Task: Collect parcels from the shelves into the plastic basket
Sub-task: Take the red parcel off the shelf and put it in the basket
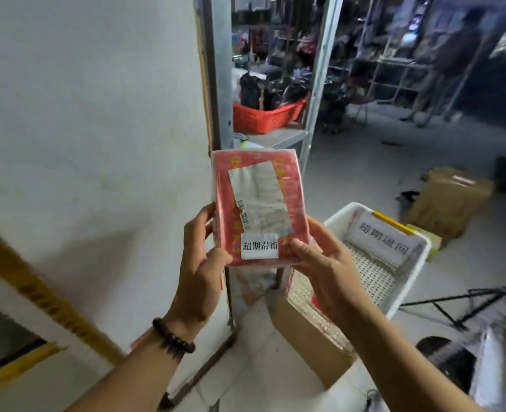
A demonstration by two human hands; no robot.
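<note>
So, one red parcel (260, 208) held up in both hands.
Left hand (199, 272) and right hand (324, 270) pinch its bottom corners; white basket (418, 264) sits just right.

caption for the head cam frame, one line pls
Both hands, left and right, hold a red parcel upright above the white basket.

Seemingly a parcel depot: blurred metal shelves (311, 84) of bagged goods, cardboard boxes (450, 200) on floor.
</note>
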